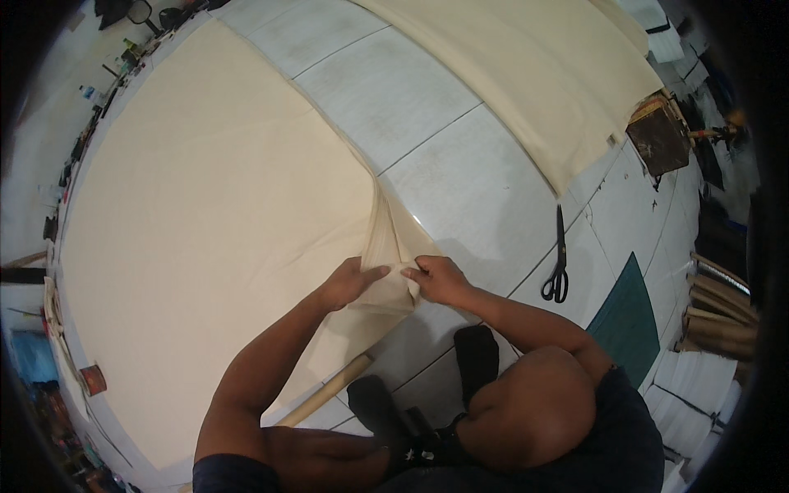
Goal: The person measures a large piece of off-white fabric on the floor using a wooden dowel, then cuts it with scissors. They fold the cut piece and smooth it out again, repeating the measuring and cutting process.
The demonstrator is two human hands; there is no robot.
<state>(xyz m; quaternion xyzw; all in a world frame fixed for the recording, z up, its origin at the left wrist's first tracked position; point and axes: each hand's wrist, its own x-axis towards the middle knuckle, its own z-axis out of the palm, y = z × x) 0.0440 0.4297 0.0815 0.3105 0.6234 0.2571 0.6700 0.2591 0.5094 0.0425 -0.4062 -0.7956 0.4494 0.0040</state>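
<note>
A large sheet of cream fabric (205, 181) is spread over the tiled floor, and its near right corner is lifted and gathered between my hands. My left hand (349, 283) pinches the folded layers, thumb on top. Close beside it on the right, my right hand (440, 278) grips the corner edge of the same fabric. Several layers run in pleats from the hands up along the sheet's right edge. The fingers beneath the cloth are hidden. To the right, apart from my hands, lies a pair of black scissors (558, 267).
A second cream cloth (534, 74) lies at the far right, beside a worn brown box (657, 135). A green cutting mat (626, 324) is right of my knee. Near my feet a cardboard tube (329, 389) lies by the sheet. Rolled materials (723, 304) line the right side.
</note>
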